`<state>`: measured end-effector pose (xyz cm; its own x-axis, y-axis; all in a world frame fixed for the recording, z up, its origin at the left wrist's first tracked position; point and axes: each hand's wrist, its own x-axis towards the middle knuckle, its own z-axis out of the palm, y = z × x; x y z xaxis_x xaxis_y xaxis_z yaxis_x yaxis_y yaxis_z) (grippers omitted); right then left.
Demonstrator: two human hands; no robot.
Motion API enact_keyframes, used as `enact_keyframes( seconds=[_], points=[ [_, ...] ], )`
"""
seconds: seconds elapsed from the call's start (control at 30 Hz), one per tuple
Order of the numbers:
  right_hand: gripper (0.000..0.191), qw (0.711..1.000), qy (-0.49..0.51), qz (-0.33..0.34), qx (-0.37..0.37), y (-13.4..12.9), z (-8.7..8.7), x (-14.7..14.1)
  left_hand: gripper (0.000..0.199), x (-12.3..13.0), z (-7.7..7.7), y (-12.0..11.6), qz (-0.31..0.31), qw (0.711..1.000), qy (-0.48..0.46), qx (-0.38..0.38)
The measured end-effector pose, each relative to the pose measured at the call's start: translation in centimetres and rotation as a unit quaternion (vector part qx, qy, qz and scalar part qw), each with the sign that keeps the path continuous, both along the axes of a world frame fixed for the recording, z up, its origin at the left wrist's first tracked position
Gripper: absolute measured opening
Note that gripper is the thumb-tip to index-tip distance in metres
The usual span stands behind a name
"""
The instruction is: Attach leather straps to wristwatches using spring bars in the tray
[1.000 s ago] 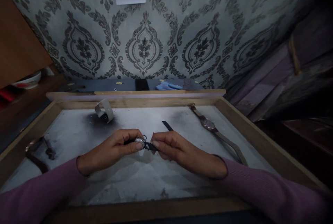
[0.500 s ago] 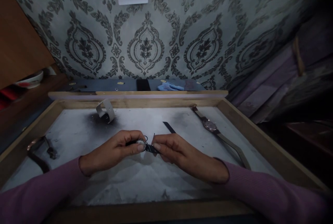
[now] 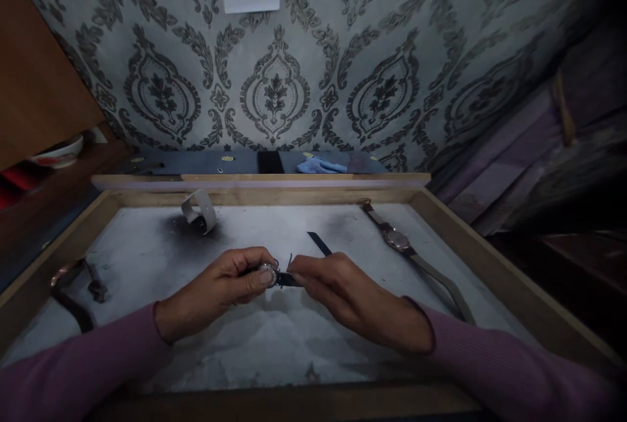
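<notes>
Left grip point(image 3: 228, 283) holds the watch point(image 3: 271, 272), right grip point(image 3: 340, 286) its dark strap point(image 3: 288, 280).

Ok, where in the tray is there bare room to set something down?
Far middle, between the white band and the dark strip; near middle, between the left hand, right hand and front rim. Crowded: the center, where both hands hold the small watch; right side, along the long watch; left side, around the curved brown band.

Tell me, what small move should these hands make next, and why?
Perhaps the right fingers should slide a little along the strap: it runs into them, while the left fingers grip the watch, which should steady it.
</notes>
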<state>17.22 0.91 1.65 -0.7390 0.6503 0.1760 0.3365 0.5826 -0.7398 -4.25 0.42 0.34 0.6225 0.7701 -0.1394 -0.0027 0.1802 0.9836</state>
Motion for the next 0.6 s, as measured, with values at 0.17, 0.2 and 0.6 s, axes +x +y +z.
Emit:
enact_keyframes(
  seconds=[0.17, 0.2, 0.6],
  points=[
    [0.025, 0.996, -0.03, 0.01, 0.089, -0.11, -0.21, 0.19, 0.025, 0.03, -0.34, 0.01, 0.002, 1.0, -0.001, -0.019],
    [0.025, 0.994, -0.032, 0.01, 0.105, -0.13, -0.26, 0.21, 0.025, 0.02, -0.38, 0.02, 0.001, 1.0, -0.002, -0.023],
    [0.027, 0.975, -0.059, 0.009, 0.214, -0.31, -0.15, 0.37, 0.027, 0.05, 0.07, -0.12, -0.003, 1.0, 0.007, -0.021]
  ],
)
